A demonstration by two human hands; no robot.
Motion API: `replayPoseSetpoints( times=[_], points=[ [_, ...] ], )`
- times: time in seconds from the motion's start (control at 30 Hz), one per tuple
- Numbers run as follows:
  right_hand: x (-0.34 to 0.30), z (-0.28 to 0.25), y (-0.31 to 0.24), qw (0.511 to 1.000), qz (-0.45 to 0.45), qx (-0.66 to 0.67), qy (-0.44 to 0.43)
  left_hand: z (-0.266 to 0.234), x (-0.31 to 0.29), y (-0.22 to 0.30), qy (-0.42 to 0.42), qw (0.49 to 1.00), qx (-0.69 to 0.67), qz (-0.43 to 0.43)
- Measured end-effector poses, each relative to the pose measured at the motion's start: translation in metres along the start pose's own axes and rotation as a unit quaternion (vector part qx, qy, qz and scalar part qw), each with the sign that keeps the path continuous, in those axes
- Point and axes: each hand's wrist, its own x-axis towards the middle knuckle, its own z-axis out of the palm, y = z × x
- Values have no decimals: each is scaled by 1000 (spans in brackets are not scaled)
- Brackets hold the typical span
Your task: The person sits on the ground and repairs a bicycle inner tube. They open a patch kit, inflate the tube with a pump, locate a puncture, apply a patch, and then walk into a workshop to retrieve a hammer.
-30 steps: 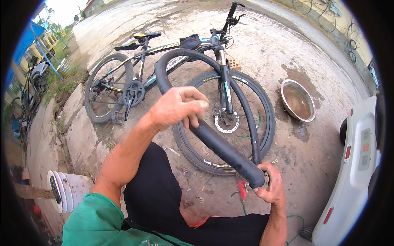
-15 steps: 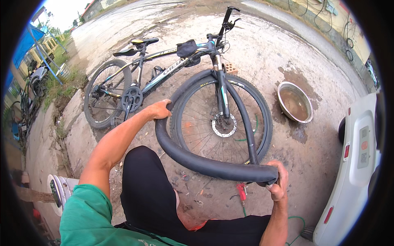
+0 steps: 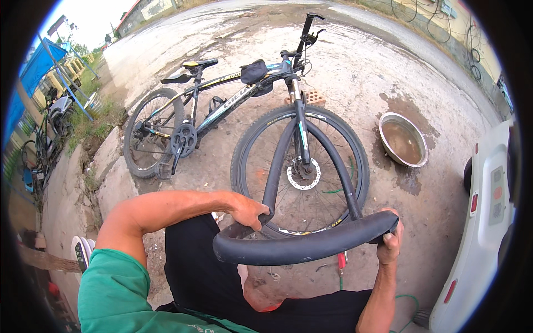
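Note:
A fat black inner tube (image 3: 311, 244), puffed with air, loops around the fork (image 3: 301, 125) of a bicycle lying behind the front wheel. My left hand (image 3: 250, 211) is closed around the tube's left side, where it bends sharply. At the right bend, my right hand (image 3: 390, 241) squeezes the tube into a fold. Between both hands the thick lower stretch bulges toward me, over my knees. Behind it stands the front wheel (image 3: 240, 166), its tire on and its brake disc (image 3: 304, 173) showing. Part of the wheel's lower rim is covered by the tube.
A metal basin (image 3: 387, 118) of murky water stands at right on wet ground. A perforated brick (image 3: 315, 97) lies behind the wheel. Near my knees is a red air nozzle (image 3: 341, 263) on a green hose (image 3: 411, 298). A white vehicle part (image 3: 477, 222) flanks the right side.
My left hand has moved right and down, drawing the tube's left side inward across the wheel and bending it. My right hand keeps its grip, slightly farther right.

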Motion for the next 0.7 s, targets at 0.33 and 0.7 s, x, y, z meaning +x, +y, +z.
replayPoseSetpoints(
  times=[0.33, 0.7],
  points=[
    [-1, -19, -2, 997, -6, 35, 70, 13, 17, 7, -51, 998, 11, 25],
    [3, -35, 10, 994, -8, -4, 109, 51, 79, -9, -164, 986, -14, -8]
  ],
)
